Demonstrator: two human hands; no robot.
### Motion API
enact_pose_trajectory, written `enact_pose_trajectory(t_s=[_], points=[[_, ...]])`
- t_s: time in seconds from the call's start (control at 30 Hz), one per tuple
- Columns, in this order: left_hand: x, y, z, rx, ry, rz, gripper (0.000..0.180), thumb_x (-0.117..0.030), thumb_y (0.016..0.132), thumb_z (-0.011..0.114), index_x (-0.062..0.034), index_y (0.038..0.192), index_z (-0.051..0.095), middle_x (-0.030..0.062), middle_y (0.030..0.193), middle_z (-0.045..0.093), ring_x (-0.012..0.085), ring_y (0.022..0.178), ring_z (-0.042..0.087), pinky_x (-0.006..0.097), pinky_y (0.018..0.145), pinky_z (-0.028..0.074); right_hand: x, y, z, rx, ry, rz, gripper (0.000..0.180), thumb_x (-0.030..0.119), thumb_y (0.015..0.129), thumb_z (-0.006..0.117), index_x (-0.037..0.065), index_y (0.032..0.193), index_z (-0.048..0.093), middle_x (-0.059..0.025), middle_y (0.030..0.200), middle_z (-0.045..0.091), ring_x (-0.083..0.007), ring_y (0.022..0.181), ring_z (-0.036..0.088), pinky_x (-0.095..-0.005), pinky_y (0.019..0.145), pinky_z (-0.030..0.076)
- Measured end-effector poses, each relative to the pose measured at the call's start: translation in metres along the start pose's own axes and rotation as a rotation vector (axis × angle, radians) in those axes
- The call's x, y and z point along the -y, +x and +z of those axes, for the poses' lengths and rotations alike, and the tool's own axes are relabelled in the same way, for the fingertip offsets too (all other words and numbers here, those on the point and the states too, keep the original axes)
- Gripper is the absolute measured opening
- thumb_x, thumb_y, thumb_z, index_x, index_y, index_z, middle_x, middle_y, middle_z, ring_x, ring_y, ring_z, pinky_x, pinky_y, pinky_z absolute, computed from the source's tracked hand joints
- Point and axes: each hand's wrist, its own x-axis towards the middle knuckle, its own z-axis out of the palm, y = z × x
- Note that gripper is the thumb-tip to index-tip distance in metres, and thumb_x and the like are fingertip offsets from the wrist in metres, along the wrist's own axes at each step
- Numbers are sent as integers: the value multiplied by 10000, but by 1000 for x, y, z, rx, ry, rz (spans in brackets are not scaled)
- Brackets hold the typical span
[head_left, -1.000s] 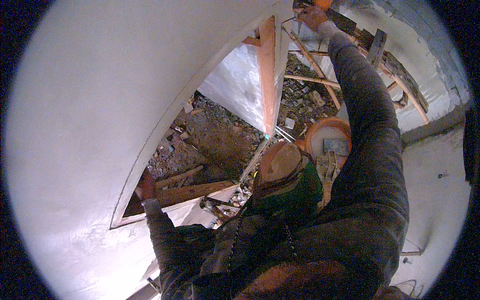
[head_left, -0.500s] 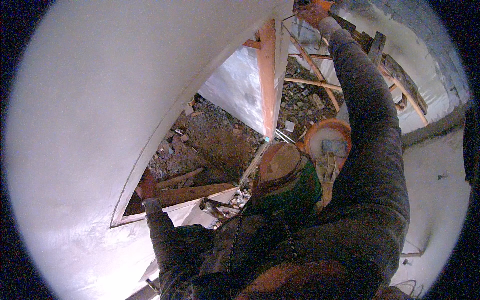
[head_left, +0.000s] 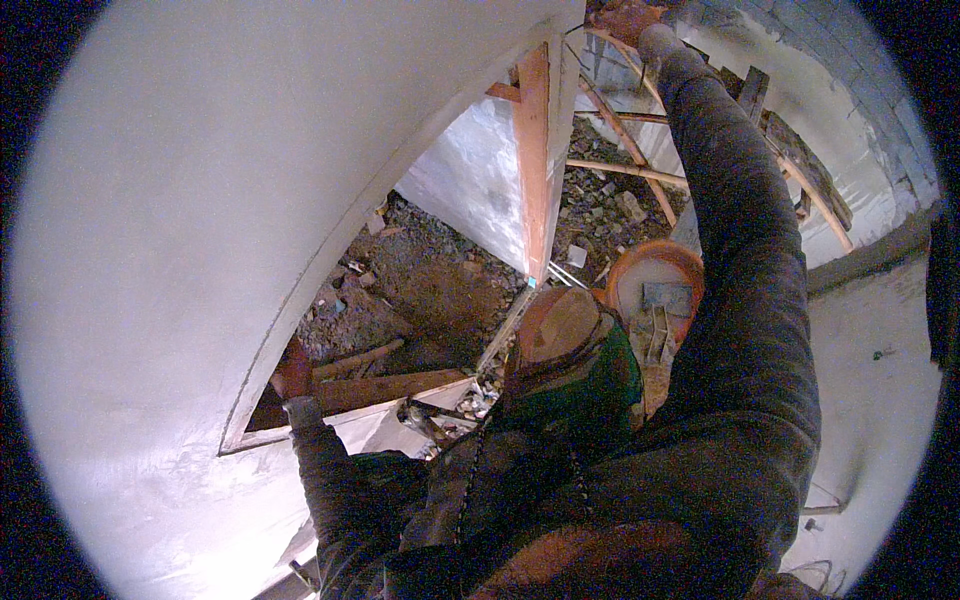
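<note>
Listing lgst first, we have: 1 white plastered wall, filling our L side; 1 opening thru it, w/ reddish upright timber at far side & dark board along near edge; rubble ground showing thru; pole frame, upper R; 1 orange tub, R of ctr. Our R hand: arm outstretched, top of view, just beside wall's far edge, fingers bent; grasp cut off, can't tell. Our L hand: at opening's near corner, by the board, partly in shadow; grip likewise can't tell. Lastly, 1 grey block, in tub.
</note>
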Motion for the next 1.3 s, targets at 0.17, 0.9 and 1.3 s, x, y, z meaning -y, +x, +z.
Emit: enact_pose_trajectory(t_s=[0.17,0.9,1.3], points=[[4,0,-7,-26,-70,-10,531,-228,1005,536,-66,1501,433,187,1537,470,383,1383,482,538,1160,393,10,-15,-29,77,-1,107,448,514,1027,390,327,1354,633,-16,1512,509,-338,1422,414,-710,1102,291],[2,-1,-21,-66,-177,3,552,-239,956,575,-95,1480,480,185,1496,519,394,1356,511,559,1138,402,-45,22,5,-163,-210,-454,372,304,936,610,339,1304,655,71,1371,626,-261,1293,561,-573,994,469],[1,2,-21,-88,-197,10,563,-246,930,597,-111,1469,506,183,1473,546,400,1342,526,571,1125,407,-34,30,-5,-153,-156,-290,230,310,883,625,207,1017,781,-49,986,759,-265,899,738,-456,742,578]])
